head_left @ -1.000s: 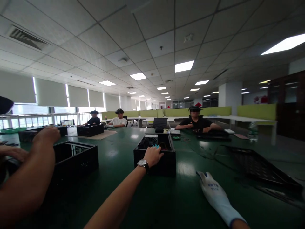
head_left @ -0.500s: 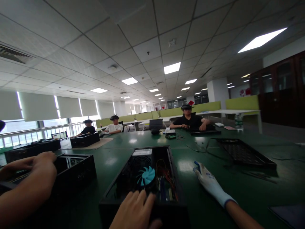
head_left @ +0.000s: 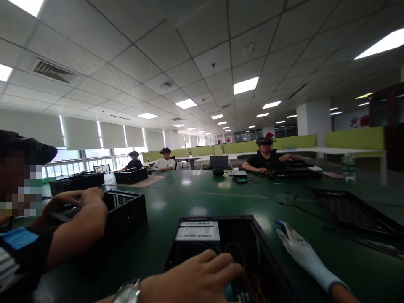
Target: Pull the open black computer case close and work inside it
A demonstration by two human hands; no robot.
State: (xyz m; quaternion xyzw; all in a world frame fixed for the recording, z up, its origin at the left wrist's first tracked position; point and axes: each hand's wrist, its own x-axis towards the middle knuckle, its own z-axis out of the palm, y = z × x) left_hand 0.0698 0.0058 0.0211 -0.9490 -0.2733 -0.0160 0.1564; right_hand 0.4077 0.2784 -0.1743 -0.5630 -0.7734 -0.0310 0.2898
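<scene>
An open black computer case (head_left: 268, 248) lies in front of me. Over its inside reaches my bare left hand (head_left: 202, 275), a metal watch (head_left: 128, 292) on its wrist. Its fingers are bent but apart; the thumb and the fingertips' contact are hidden. Below them a bit of the blue fan (head_left: 228, 292) shows, beside red and yellow wires (head_left: 257, 286). A power supply with a white label (head_left: 198, 231) sits at the case's far end. My right hand (head_left: 298, 244), in a white glove with blue fingertips, rests on the table right of the case, fingers outstretched, holding nothing visible.
On the left a co-worker's arms (head_left: 82, 219) reach into another black case (head_left: 129, 210). A black panel (head_left: 353, 210) and cables lie on the green table (head_left: 176, 198) at right, with a water bottle (head_left: 348, 167) behind. Across the table sits another person (head_left: 265, 158).
My left hand has moved from the case's near wall to over its inside, covering most of the fan. The view has turned left, and the case appears closer. The gloved hand keeps its pose.
</scene>
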